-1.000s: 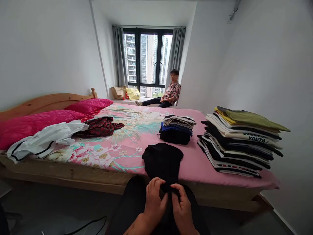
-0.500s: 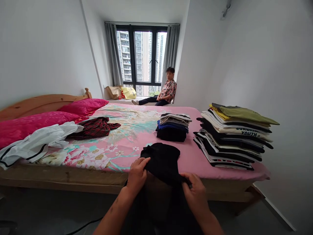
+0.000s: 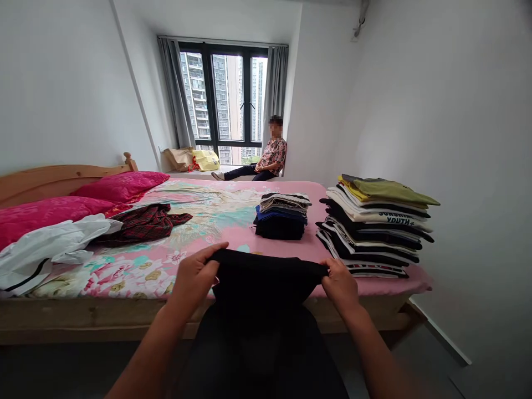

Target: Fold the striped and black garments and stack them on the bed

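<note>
A black garment (image 3: 266, 288) is stretched between my two hands at the near edge of the bed (image 3: 208, 221). My left hand (image 3: 195, 277) is closed on its upper left corner. My right hand (image 3: 341, 282) pinches its upper right corner. The cloth hangs down from its top edge over the bed's side toward me. Its lower part merges with dark fabric below, and I cannot tell them apart.
A small stack of folded clothes (image 3: 282, 215) and a tall stack of folded shirts (image 3: 374, 224) sit on the bed's right side. A plaid garment (image 3: 143, 221), a white garment (image 3: 45, 246) and pink pillows (image 3: 83, 197) lie left. A person (image 3: 268, 158) sits by the window.
My hands moved apart and up, spreading the black garment's top edge wide between them. The view shifted to the right.
</note>
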### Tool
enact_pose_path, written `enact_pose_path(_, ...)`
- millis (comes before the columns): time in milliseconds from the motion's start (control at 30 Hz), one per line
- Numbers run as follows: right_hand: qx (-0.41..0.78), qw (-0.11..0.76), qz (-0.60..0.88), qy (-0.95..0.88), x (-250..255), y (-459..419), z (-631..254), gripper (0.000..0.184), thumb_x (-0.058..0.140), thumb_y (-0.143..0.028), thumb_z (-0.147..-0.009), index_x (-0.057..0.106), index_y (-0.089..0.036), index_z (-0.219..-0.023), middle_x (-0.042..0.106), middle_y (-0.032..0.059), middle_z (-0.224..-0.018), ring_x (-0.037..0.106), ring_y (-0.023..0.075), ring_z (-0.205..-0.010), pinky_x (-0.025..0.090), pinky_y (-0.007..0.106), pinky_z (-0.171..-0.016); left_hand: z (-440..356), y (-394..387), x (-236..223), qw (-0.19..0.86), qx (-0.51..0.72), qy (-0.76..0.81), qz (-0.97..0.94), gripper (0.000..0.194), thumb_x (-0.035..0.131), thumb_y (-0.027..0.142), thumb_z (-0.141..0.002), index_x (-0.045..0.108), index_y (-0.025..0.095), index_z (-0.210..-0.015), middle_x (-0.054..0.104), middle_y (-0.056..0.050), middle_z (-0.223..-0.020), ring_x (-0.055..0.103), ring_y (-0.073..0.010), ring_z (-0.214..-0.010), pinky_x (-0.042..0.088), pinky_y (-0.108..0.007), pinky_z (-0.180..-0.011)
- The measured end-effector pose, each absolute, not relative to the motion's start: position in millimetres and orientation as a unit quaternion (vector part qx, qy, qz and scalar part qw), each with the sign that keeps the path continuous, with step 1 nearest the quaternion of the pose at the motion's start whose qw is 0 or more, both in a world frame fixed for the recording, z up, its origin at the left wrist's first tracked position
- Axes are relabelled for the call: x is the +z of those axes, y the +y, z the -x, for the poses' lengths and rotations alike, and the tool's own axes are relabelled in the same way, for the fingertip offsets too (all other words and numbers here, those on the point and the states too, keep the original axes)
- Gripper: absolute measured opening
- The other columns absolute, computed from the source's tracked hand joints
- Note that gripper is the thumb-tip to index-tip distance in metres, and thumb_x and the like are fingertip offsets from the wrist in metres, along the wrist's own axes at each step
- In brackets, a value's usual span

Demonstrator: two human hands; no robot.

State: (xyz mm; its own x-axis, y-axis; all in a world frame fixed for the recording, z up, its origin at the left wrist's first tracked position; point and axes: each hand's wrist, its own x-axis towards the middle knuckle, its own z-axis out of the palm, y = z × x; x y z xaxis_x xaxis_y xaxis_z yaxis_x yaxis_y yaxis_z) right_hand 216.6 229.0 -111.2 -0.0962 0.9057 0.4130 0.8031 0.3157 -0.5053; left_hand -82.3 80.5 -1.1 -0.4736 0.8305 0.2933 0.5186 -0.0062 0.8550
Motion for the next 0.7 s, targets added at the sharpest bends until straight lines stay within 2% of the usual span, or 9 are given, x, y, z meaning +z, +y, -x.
enact_pose_path(100, 0.1, 0.329, 0.597, -0.724, -102.9, 235.4, -234.3, 0.029, 0.045, -0.012, -0.067, 0.064, -0.023, -0.085, 0.064, 0.0034, -0.086, 0.056, 0.0172, -0.072, 0.035, 0.027, -0.058, 100.3, 75.0, 9.2, 0.177, 0.556, 0.688, -0.431, 0.05, 0.051, 0.025, -0.068, 0.064, 0.013, -0.115, 0.061, 0.002, -0.052, 0.057, -0.0135, -0.047, 0.048, -0.023, -0.046)
enact_pose_path(167, 0.159, 0.327, 0.595, -0.717, -92.5, 237.5, -245.4, 0.024, 0.048, -0.016, -0.067, 0.066, -0.023, -0.082, 0.064, 0.0017, -0.074, 0.055, 0.0155, -0.063, 0.035, 0.026, -0.054, 113.2, 73.5, 10.5, 0.193, 0.552, 0.694, -0.42, 0.052, 0.053, 0.027, -0.067, 0.064, 0.011, -0.115, 0.062, 0.001, -0.052, 0.059, -0.0147, -0.05, 0.049, -0.023, -0.047)
enact_pose_path(300, 0.419, 0.356, 0.543, -0.635, -63.6, 235.2, -256.8, 0.031, 0.052, -0.03, -0.069, 0.064, -0.019, -0.096, 0.053, -0.0051, -0.05, 0.046, 0.0107, -0.04, 0.037, 0.022, -0.041, 125.8, 72.1, 5.7, 0.191, 0.487, 0.736, -0.43, 0.047, 0.055, 0.027, -0.065, 0.068, 0.014, -0.108, 0.062, 0.001, -0.052, 0.058, -0.0139, -0.049, 0.046, -0.022, -0.045)
enact_pose_path(367, 0.489, 0.398, 0.502, -0.592, -48.1, 230.7, -255.5, 0.036, 0.054, -0.034, -0.069, 0.062, -0.018, -0.101, 0.053, -0.0056, -0.049, 0.049, 0.0104, -0.039, 0.04, 0.021, -0.04, 124.2, 71.3, 3.8, 0.191, 0.491, 0.735, -0.428, 0.044, 0.057, 0.028, -0.064, 0.07, 0.015, -0.104, 0.06, 0.002, -0.051, 0.056, -0.0124, -0.046, 0.044, -0.021, -0.044)
enact_pose_path(500, 0.498, 0.465, 0.458, -0.571, -19.6, 222.4, -245.6, 0.035, 0.06, -0.035, -0.067, 0.064, -0.018, -0.098, 0.06, -0.0011, -0.061, 0.057, 0.0114, -0.049, 0.046, 0.02, -0.041, 118.7, 70.7, 7.6, 0.244, 0.531, 0.688, -0.43, 0.044, 0.059, 0.033, -0.064, 0.071, 0.015, -0.102, 0.056, 0.003, -0.047, 0.051, -0.0117, -0.041, 0.042, -0.021, -0.041)
enact_pose_path(600, 0.464, 0.487, 0.45, -0.588, 2.7, 220.8, -239.7, 0.031, 0.063, -0.032, -0.065, 0.065, -0.017, -0.092, 0.062, 0.0004, -0.068, 0.058, 0.0111, -0.053, 0.049, 0.02, -0.043, 120.9, 71.8, 17.1, 0.206, 0.552, 0.692, -0.417, 0.042, 0.061, 0.033, -0.063, 0.072, 0.015, -0.099, 0.058, 0.003, -0.049, 0.052, -0.0111, -0.043, 0.043, -0.021, -0.043)
enact_pose_path(700, 0.443, 0.525, 0.436, -0.581, 25.5, 224.1, -235.6, 0.031, 0.061, -0.03, -0.067, 0.064, -0.018, -0.095, 0.063, 0.0006, -0.072, 0.059, 0.0114, -0.053, 0.051, 0.021, -0.044, 125.7, 76.3, 27.3, 0.183, 0.581, 0.664, -0.434, 0.043, 0.058, 0.035, -0.069, 0.069, 0.015, -0.105, 0.059, 0.002, -0.05, 0.052, -0.011, -0.043, 0.042, -0.02, -0.043)
